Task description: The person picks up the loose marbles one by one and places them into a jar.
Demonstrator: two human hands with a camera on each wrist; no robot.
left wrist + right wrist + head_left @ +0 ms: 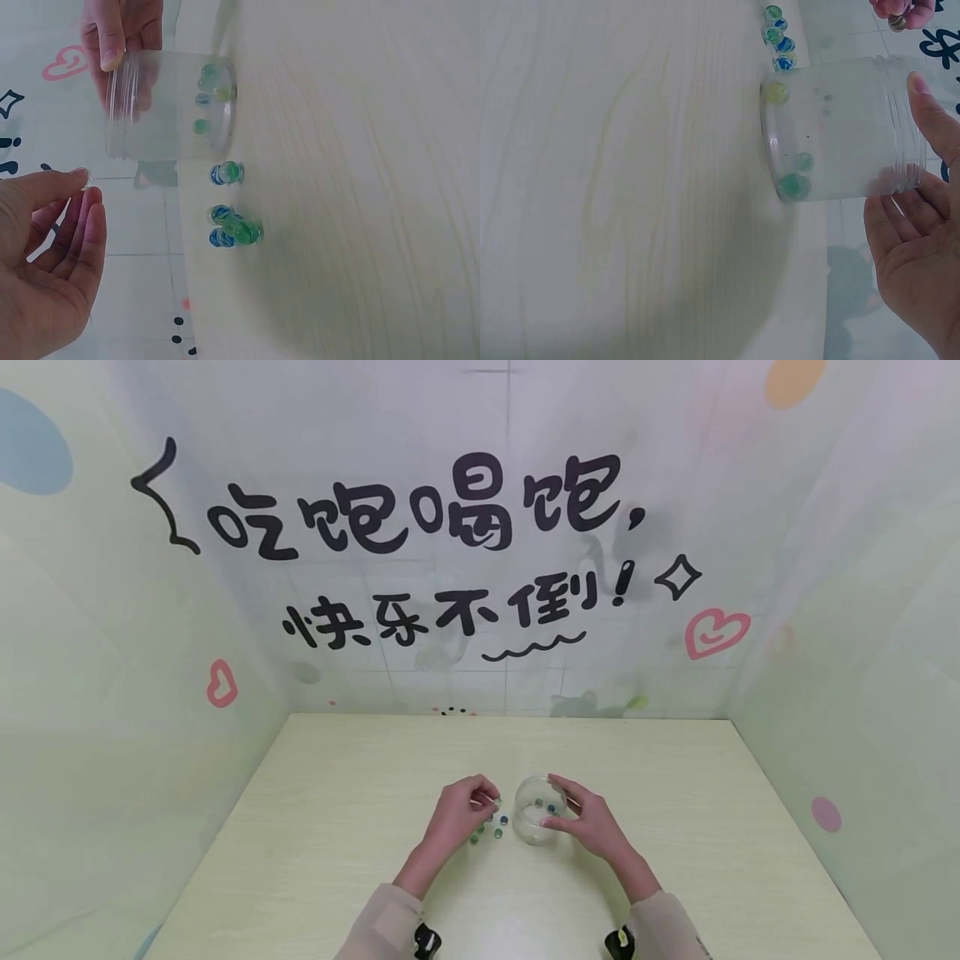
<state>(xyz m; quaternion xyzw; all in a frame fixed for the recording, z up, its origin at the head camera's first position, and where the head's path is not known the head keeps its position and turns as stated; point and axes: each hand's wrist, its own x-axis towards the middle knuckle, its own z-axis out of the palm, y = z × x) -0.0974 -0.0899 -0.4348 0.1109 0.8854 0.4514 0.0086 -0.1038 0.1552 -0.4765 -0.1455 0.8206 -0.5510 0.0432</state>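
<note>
My left hand (453, 817) pinches a glass marble (898, 23) between thumb and fingertips, above the table just left of the jar. My right hand (600, 828) holds a clear plastic jar (161, 82) near its rim, thumb on one side and fingers on the other. The jar stands upright on the table, its mouth uncovered. Several green, blue and yellowish marbles (795, 185) lie on its bottom. Between the left hand and the jar, a small group of loose green and blue marbles (241, 231) rests on the table.
The pale wood-grain table (360, 760) is bounded by printed cloth walls (480, 685) at the back and both sides. Black lettering and pink hearts mark the cloth. Black straps or devices (427, 941) show under both sleeves.
</note>
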